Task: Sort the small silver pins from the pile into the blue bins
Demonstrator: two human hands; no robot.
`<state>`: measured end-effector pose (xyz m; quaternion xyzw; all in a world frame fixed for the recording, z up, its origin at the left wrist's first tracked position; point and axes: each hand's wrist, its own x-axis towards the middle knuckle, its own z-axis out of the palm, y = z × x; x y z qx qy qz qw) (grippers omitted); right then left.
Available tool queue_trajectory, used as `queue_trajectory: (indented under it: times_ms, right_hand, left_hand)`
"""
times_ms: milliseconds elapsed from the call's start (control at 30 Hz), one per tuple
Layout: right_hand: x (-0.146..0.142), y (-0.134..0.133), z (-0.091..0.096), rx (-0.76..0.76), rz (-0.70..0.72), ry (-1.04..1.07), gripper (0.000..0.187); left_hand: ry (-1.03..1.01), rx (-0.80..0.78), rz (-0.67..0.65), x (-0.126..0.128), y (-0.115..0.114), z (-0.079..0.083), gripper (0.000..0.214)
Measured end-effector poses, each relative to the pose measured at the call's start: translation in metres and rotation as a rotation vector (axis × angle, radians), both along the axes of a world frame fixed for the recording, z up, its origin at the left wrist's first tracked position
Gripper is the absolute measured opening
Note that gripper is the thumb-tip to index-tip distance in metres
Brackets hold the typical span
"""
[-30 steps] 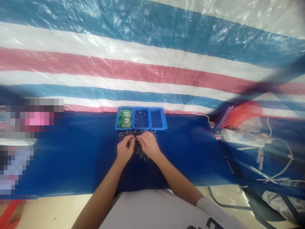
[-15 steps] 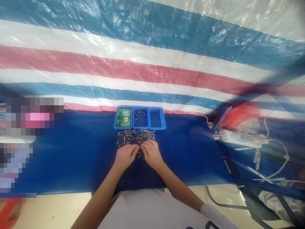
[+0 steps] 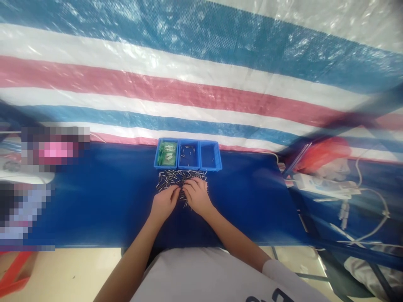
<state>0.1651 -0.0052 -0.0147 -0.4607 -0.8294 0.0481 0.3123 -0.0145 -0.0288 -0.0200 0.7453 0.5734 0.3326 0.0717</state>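
Note:
A scatter of small metal pins (image 3: 173, 177) lies on the blue table cover (image 3: 94, 201), just in front of a blue three-compartment tray (image 3: 188, 155). The tray's left compartment holds green parts (image 3: 166, 153), the middle one a few pins (image 3: 189, 153), and the right one looks bare. My left hand (image 3: 164, 203) and my right hand (image 3: 197, 194) rest side by side on the near edge of the pin pile, fingers curled and fingertips meeting over the pins. What the fingers pinch is too small to make out.
A striped blue, white and red tarp (image 3: 201, 84) hangs behind the table. To the right lie a red object (image 3: 324, 153), a white box (image 3: 317, 184) and white cables (image 3: 374, 209). Pixelated patches cover the far left. Beige floor shows below the table edge.
Both hands drew back toward me from the pile half a second ago and have now moved slightly forward again onto its near edge. The view shifted a little.

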Motion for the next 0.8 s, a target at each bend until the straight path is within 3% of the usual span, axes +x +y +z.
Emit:
queue_trajectory:
  times_ms: [267,800]
  right_hand:
    - [-0.0008,-0.0008,-0.0065,0.004,0.015,-0.005,0.015]
    - [-0.0036,-0.0014,-0.0049,0.064,-0.017,-0.070,0.013]
  left_hand:
    - [0.015,-0.058,0.031,-0.0006,0.0021,-0.0037,0.030]
    - [-0.043,-0.085,0.029,-0.0007,0.0018,-0.0012,0.024]
